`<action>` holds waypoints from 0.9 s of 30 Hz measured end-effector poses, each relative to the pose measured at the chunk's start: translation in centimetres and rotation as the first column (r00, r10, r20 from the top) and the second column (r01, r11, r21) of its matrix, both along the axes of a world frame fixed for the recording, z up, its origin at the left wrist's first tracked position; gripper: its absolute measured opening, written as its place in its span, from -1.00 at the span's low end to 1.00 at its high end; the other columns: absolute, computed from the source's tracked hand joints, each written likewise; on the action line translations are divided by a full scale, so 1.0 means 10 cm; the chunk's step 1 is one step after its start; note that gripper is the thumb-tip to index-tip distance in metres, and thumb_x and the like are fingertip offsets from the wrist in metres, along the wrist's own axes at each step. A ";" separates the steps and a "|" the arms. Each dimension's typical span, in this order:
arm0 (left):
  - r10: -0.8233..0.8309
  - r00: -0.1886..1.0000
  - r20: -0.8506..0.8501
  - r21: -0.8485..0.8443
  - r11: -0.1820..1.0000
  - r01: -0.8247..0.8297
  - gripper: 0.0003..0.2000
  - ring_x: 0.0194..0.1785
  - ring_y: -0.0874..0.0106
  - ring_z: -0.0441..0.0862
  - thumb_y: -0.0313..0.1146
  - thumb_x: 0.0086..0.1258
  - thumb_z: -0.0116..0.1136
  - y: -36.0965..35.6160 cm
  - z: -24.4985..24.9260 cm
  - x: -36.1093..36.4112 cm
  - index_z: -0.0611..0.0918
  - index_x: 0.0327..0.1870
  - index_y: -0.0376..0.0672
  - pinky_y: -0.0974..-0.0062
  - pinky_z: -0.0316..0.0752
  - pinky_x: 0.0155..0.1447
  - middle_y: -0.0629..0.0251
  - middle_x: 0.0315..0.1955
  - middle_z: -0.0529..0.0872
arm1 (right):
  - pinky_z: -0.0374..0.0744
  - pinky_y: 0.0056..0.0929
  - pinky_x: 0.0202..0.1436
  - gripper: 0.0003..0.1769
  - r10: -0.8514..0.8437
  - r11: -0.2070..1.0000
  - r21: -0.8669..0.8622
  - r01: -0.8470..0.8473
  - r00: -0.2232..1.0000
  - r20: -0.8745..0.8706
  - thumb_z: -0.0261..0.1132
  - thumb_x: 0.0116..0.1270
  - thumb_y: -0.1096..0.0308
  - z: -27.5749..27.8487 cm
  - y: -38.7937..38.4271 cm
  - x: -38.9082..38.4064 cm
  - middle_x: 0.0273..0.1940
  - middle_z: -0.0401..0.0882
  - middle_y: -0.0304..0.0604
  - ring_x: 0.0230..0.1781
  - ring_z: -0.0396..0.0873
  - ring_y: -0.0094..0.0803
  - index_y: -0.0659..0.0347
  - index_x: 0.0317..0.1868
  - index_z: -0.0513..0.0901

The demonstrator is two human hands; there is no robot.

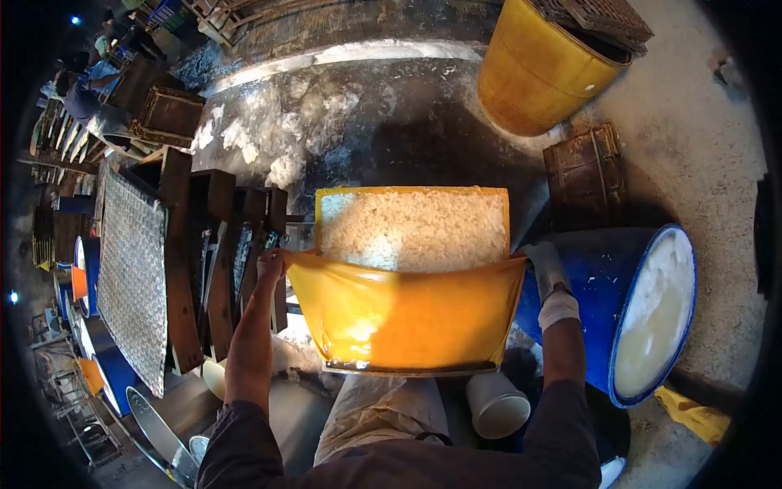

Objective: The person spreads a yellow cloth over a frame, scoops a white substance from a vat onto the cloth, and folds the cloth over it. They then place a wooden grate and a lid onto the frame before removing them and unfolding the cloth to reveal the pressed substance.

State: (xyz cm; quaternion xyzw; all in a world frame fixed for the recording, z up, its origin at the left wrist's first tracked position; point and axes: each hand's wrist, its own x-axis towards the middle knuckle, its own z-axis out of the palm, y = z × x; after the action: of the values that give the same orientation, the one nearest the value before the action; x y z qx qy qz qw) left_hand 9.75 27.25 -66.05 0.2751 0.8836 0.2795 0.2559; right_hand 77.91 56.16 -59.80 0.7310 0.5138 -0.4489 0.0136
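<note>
A glossy yellow sheet [407, 314] stretches in front of me, its upper edge sagging between my hands. My left hand [274, 262], bare, is closed on the sheet's upper left corner. On the other side my right hand [544, 262], in a greyish glove with a pale cuff, grips the upper right corner. The sheet's lower edge lies along a wooden edge [415, 372] close to my body. Behind the sheet, a shallow yellow-rimmed tray [318, 216] holds white, crumbly material [415, 224]. The sheet hides the tray's near part.
Dark wooden frames and a textured metal panel [134, 269] stand at left. A blue drum [599, 301] with whitish contents lies at right. Farther back are a wooden crate [585, 175] and a yellow barrel [542, 73]. A white bucket [498, 407] sits near my legs. People work at far left.
</note>
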 end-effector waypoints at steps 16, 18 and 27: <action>-0.372 0.633 0.678 0.373 0.917 0.139 -0.62 0.07 0.44 0.62 -0.30 0.55 0.04 1.77 -1.38 -0.54 0.54 0.32 -0.19 0.44 0.50 0.18 0.29 0.03 0.69 | 0.47 -0.34 0.18 -0.55 -0.003 0.998 -0.042 -0.036 0.711 -0.703 0.19 0.39 0.12 -1.79 1.50 -0.49 0.02 0.69 0.00 0.10 0.59 -0.28 0.31 0.07 0.68; -0.418 0.778 0.470 0.441 0.874 0.203 -0.66 0.02 0.43 0.63 -0.25 0.55 0.04 1.89 -0.98 -0.40 0.58 0.23 -0.19 0.41 0.52 0.12 0.32 -0.04 0.70 | 0.50 -0.33 0.11 -0.64 -0.131 0.987 -0.160 0.030 0.729 -0.672 0.21 0.35 0.18 -1.43 1.55 -0.62 -0.08 0.70 -0.06 -0.02 0.61 -0.29 0.28 -0.05 0.72; -0.448 0.822 0.351 0.402 0.865 0.299 -0.71 -0.36 0.51 0.58 -0.22 0.48 -0.04 2.39 0.39 -0.40 0.61 0.07 -0.10 0.54 0.49 -0.22 0.39 -0.44 0.60 | 0.54 -0.29 -0.03 -0.76 0.028 0.823 0.446 0.353 0.758 -0.652 0.25 0.27 0.21 0.07 1.87 -0.96 -0.24 0.72 -0.16 -0.16 0.64 -0.26 0.19 -0.26 0.74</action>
State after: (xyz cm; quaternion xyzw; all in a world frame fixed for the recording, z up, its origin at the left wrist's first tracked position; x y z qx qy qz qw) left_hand 5.72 51.20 -62.17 0.4147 0.6721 0.4207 0.4464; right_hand 68.27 74.82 -59.06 0.5531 0.5245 -0.5021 -0.4086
